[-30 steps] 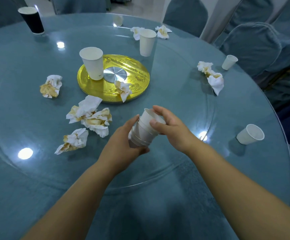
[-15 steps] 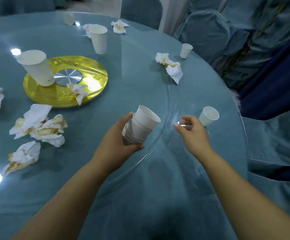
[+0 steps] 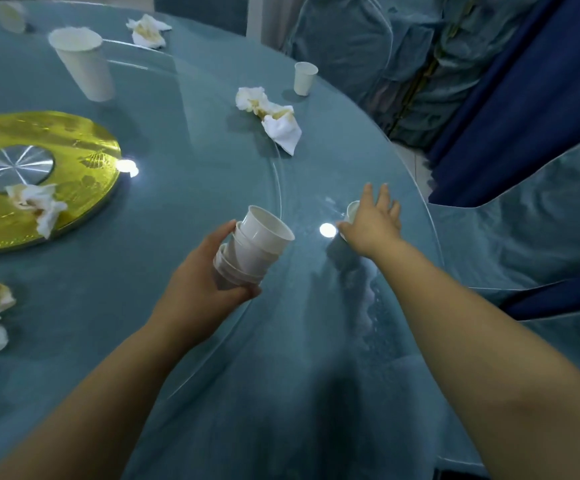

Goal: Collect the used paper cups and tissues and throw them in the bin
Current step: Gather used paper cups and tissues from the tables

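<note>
The right hand point(image 3: 371, 225) had moved from the stack point(image 3: 252, 251), which the left hand point(image 3: 198, 284) gripped, onto the cup point(image 3: 352, 210) near the table point(image 3: 177, 323) edge, fingers spread apart, probably to collect it next

Glass tabletop point(image 3: 184, 133): lights are being mirrored by a glossy, smooth pane.
Stack of cups point(image 3: 253, 247): smooth, matt white paper is being shown.
Gold disc point(image 3: 84, 143): light is being caught by a shiny, embossed face.
Hub point(image 3: 11, 166): brushed silver metal is being seen.
Tissues point(image 3: 271, 116): soft, crumpled paper is being displayed.
Chair covers point(image 3: 344, 46): folds are being held in velvety cloth.
</note>
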Demonstrator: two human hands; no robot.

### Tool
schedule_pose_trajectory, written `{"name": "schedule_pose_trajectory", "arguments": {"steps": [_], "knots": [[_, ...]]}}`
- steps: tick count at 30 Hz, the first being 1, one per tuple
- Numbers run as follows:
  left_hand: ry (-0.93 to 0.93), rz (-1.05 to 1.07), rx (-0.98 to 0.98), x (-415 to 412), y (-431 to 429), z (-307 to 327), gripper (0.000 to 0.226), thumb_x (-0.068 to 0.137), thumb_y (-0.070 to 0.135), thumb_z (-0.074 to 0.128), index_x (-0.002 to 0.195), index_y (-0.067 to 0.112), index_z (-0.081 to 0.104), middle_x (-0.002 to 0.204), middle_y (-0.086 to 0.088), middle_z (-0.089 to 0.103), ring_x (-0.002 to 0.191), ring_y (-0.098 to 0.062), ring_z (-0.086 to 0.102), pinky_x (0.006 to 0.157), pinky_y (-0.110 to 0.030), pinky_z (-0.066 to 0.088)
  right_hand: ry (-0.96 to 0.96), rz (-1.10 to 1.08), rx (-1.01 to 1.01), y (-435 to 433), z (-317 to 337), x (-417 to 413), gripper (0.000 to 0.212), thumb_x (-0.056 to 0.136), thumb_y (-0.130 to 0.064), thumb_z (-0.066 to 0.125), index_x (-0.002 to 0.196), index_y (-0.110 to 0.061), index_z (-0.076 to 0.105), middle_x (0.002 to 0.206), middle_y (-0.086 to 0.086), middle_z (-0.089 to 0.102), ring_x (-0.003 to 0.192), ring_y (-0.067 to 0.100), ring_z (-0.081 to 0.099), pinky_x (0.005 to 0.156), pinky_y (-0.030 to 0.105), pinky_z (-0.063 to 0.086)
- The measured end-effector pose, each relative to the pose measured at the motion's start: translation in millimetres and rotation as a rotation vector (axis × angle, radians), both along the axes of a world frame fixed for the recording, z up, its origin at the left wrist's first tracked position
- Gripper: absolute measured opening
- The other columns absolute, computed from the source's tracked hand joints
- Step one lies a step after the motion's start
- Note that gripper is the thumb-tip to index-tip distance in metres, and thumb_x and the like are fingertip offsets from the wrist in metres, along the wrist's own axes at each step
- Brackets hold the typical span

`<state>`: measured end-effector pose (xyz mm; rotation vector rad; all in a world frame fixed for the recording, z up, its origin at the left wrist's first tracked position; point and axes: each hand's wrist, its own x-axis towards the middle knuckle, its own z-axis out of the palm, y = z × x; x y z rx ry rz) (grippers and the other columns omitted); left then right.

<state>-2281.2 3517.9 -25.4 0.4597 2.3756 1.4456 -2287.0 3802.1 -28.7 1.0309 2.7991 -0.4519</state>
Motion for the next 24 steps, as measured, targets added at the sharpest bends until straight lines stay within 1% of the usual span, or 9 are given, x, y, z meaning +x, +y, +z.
{"name": "schedule_pose_trajectory", "arguments": {"steps": [2,4,7,11,15,17,19,22,24], "knots": [[0.001,-0.001,-0.008,-2,1,-1,0.087,0.065,0.022,0.085,0.131,0.052,0.038,0.112,0.024,0.054,0.106,-0.015,0.058,0.095,-0.045,0.049,-0.028,-0.020,-0.047,3,-7,-6,0.085,0.094,-0.042,0.053,0.153,-0.018,-0.004,0.160,0.009,-0.014,0.145,0.039,-0.003,0.115,0.049,0.014],[0.003,0.002,-0.013,-3,1,-1,0.087,0.065,0.022,0.085,0.131,0.053,0.038,0.112,0.025,0.054,0.107,-0.015,0.057,0.095,-0.046,0.049,-0.038,-0.034,-0.072,7,-14,-8,0.076,0.097,-0.039,0.047,0.153,-0.017,0.000,0.160,0.011,-0.003,0.144,0.038,0.007,0.113,0.047,0.020],[0.006,0.001,-0.020,-4,-2,-2,0.087,0.066,0.022,0.086,0.132,0.051,0.037,0.116,0.016,0.056,0.108,-0.017,0.057,0.095,-0.046,0.049,0.015,-0.035,-0.062,9,-19,-4,0.061,0.098,-0.034,0.047,0.148,-0.011,0.021,0.151,0.013,0.022,0.132,0.038,0.029,0.104,0.043,0.032],[-0.009,0.008,-0.031,1,-12,-1,0.087,0.067,0.022,0.084,0.134,0.050,0.036,0.123,0.012,0.054,0.110,-0.016,0.055,0.095,-0.041,0.048,0.137,-0.063,-0.103,-4,-9,8,0.058,0.094,-0.041,0.051,0.140,-0.010,0.033,0.140,0.017,0.036,0.121,0.038,0.044,0.097,0.041,0.038],[-0.022,0.016,-0.030,10,-26,-4,0.087,0.065,0.020,0.085,0.135,0.047,0.039,0.120,0.013,0.056,0.106,-0.015,0.058,0.093,-0.039,0.050,0.535,-0.130,-0.417,-38,12,25,0.060,0.089,-0.047,0.056,0.137,-0.014,0.042,0.129,0.008,0.049,0.115,0.024,0.052,0.093,0.033,0.041],[-0.024,0.023,-0.044,17,-35,-4,0.087,0.066,0.017,0.084,0.135,0.044,0.040,0.115,0.021,0.055,0.104,-0.012,0.058,0.090,-0.032,0.049,0.655,-0.147,-0.614,-63,26,34,0.061,0.080,-0.053,0.057,0.130,-0.018,0.050,0.115,0.000,0.054,0.103,0.017,0.055,0.090,0.039,0.046],[-0.033,0.041,-0.050,25,-45,-2,0.087,0.066,0.015,0.083,0.136,0.043,0.040,0.113,0.027,0.053,0.106,-0.008,0.056,0.091,-0.031,0.049,0.703,-0.099,-0.740,-87,39,41,0.061,0.073,-0.053,0.055,0.124,-0.018,0.055,0.108,-0.003,0.056,0.092,0.011,0.055,0.086,0.041,0.048],[-0.032,0.068,-0.042,37,-59,0,0.088,0.064,0.013,0.083,0.136,0.042,0.041,0.120,0.019,0.056,0.110,-0.008,0.056,0.096,-0.037,0.048,0.694,0.046,-0.842,-121,54,53,0.056,0.072,-0.049,0.055,0.121,-0.021,0.055,0.099,-0.009,0.054,0.087,0.007,0.054,0.075,0.030,0.046],[-0.030,0.090,-0.019,46,-68,3,0.087,0.064,0.012,0.083,0.136,0.041,0.042,0.119,0.018,0.058,0.109,-0.006,0.057,0.095,-0.034,0.049,0.659,0.135,-0.857,-141,60,59,0.050,0.072,-0.048,0.055,0.118,-0.028,0.053,0.094,-0.014,0.052,0.085,0.006,0.053,0.075,0.026,0.044]]}}
